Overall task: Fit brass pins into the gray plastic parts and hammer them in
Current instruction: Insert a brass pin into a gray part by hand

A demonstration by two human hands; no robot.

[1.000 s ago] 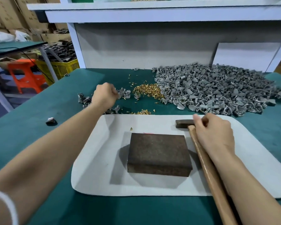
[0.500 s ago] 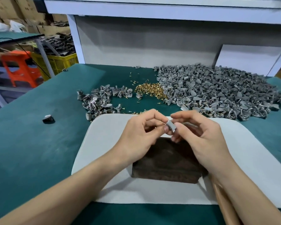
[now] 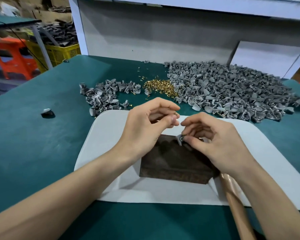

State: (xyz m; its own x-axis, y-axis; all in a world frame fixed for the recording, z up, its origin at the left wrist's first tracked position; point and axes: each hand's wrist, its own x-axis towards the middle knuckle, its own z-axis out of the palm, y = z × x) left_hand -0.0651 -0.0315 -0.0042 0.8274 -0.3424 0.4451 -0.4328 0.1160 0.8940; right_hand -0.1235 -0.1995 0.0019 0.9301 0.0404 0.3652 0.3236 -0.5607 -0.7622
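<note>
left hand (image 3: 145, 129): brass pin (image 3: 176, 113) between fingers (image 3: 166, 106) | right hand (image 3: 220, 144): pinches gray part (image 3: 179, 139)

Counter (image 3: 33, 153) left of the white mat (image 3: 107, 135): open green surface, one stray gray part (image 3: 47, 112) only. The far side is blocked by a small heap of gray parts (image 3: 104, 96), loose brass pins (image 3: 161, 85) and a large heap of gray parts (image 3: 232, 90). Over the dark block (image 3: 173, 165), the left hand (image 3: 145, 125), pinching a brass pin (image 3: 176, 113), and the right hand (image 3: 213, 137), pinching a gray plastic part (image 3: 179, 139), crowd the space. The hammer handle (image 3: 235, 205) bars the mat's right portion, apparently touching the block.

gray part (image 3: 180, 139) pinched, brass pin (image 3: 175, 114) pinched
</note>
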